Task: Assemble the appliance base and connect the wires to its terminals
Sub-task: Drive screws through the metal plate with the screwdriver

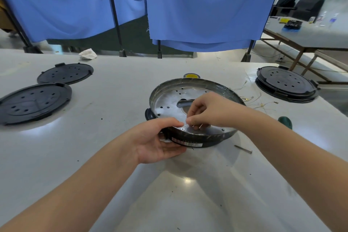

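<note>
The round appliance base (194,113) lies at the centre of the white surface (116,111), metal plate facing up. The left hand (160,140) grips its near rim, thumb on top and fingers curled beneath. The right hand (205,111) reaches over the plate, fingertips pinching small thin metal pins (200,126) just inside that rim; loose wires (261,102) lie just right of the base.

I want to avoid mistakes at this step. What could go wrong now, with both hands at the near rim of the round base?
The right hand pinches small metal pins over the holed metal plate; one could slip and drop through a hole. The left hand grips only the near rim of the base, so it might shift. The loose wires beside it could snag.
</note>
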Motion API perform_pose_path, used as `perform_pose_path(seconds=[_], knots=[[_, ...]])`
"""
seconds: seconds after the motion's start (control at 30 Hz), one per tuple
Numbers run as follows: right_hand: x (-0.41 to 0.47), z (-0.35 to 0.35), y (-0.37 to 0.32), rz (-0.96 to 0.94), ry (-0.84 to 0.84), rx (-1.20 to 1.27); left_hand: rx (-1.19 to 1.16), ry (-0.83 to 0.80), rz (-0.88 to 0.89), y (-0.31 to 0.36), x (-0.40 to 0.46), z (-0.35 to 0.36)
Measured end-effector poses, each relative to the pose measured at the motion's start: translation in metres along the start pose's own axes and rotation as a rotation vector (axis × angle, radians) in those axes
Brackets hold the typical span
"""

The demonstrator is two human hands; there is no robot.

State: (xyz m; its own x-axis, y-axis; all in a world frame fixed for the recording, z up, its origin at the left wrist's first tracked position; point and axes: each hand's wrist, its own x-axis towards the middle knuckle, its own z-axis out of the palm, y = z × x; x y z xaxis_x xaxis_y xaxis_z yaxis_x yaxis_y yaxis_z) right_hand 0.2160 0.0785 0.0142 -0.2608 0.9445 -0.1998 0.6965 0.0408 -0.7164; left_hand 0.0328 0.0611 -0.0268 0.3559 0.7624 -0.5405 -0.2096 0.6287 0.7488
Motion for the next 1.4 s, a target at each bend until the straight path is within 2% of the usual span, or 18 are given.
perform_pose_path(seconds=[0.07, 0.13, 0.2, 0.27, 0.4, 0.47, 0.53, 0.63, 0.87, 1.03, 1.23, 1.4], knots=[[-0.006, -0.016, 0.004, 0.003, 0.082, -0.04, -0.004, 0.01, -0.007, 0.001, 0.0, -0.001], [-0.011, -0.041, 0.013, 0.035, 0.232, -0.114, -0.01, 0.007, -0.023, 0.001, 0.001, -0.001], [-0.019, -0.07, 0.029, 0.107, 0.393, -0.207, -0.013, -0.003, -0.035, 0.001, 0.003, -0.003], [-0.029, -0.094, 0.049, 0.212, 0.472, -0.299, -0.024, -0.014, -0.037, 0.0, 0.005, -0.005], [-0.049, -0.108, 0.09, 0.539, 0.411, -0.553, -0.046, -0.027, -0.031, -0.001, 0.008, -0.007], [-0.055, -0.104, 0.107, 0.647, 0.384, -0.589, -0.045, -0.027, -0.03, -0.001, 0.008, -0.008], [-0.058, -0.097, 0.121, 0.715, 0.384, -0.573, -0.041, -0.025, -0.031, -0.001, 0.008, -0.009], [-0.058, -0.085, 0.137, 0.761, 0.421, -0.368, -0.026, -0.019, -0.031, -0.001, 0.007, -0.01], [-0.058, -0.085, 0.143, 0.716, 0.464, -0.324, 0.015, -0.011, -0.048, -0.001, 0.005, -0.008], [-0.056, -0.101, 0.129, 0.611, 0.579, -0.27, 0.014, -0.031, -0.057, -0.002, 0.007, -0.01], [-0.05, -0.11, 0.077, 0.353, 0.728, -0.033, 0.054, -0.065, -0.088, -0.002, 0.007, -0.011], [-0.037, -0.101, 0.036, 0.22, 0.718, 0.313, 0.091, -0.083, -0.139, 0.0, 0.007, -0.012]])
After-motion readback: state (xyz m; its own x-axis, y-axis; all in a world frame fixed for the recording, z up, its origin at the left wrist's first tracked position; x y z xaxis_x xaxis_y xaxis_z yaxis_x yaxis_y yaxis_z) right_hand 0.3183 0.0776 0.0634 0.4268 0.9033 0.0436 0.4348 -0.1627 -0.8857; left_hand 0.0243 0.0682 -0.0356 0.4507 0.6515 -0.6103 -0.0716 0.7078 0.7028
